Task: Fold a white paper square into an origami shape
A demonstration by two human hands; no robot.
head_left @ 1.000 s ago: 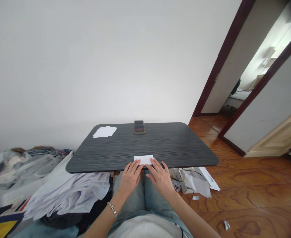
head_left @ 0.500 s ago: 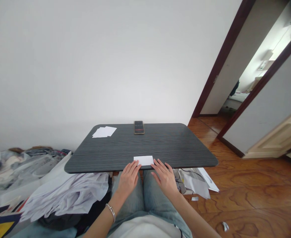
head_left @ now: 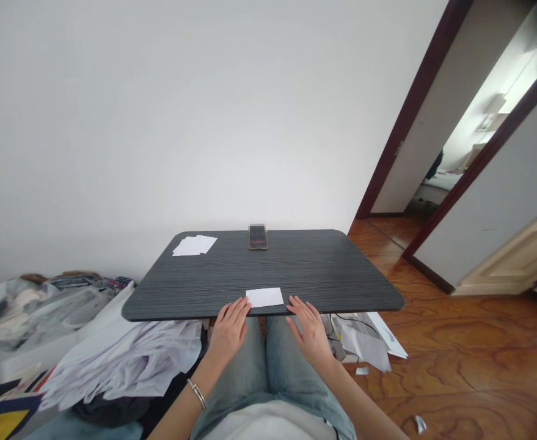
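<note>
A small white paper [head_left: 265, 297] lies flat at the near edge of the dark grey table [head_left: 323, 269]. My left hand [head_left: 232, 324] rests on the table edge, fingers extended, its fingertips at the paper's left corner. To the right of the paper, my right hand [head_left: 308, 326] lies with fingers spread on the edge, a small gap from the paper. Neither hand grips anything. Several overlapping white papers [head_left: 195, 245] lie at the table's back left. A phone [head_left: 258, 236] is at the middle of the back edge.
Piled clothes and plastic bags [head_left: 126, 360] lie on the left beside the table. Papers and cables [head_left: 364, 342] sit below its right side on the wooden floor [head_left: 456, 348]. A white wall [head_left: 250, 122] stands behind the table, with a doorway at right.
Both hands have moved outward, away from each other. The right hand has come off the paper's side, and more of the paper's near edge shows. The view has shifted slightly.
</note>
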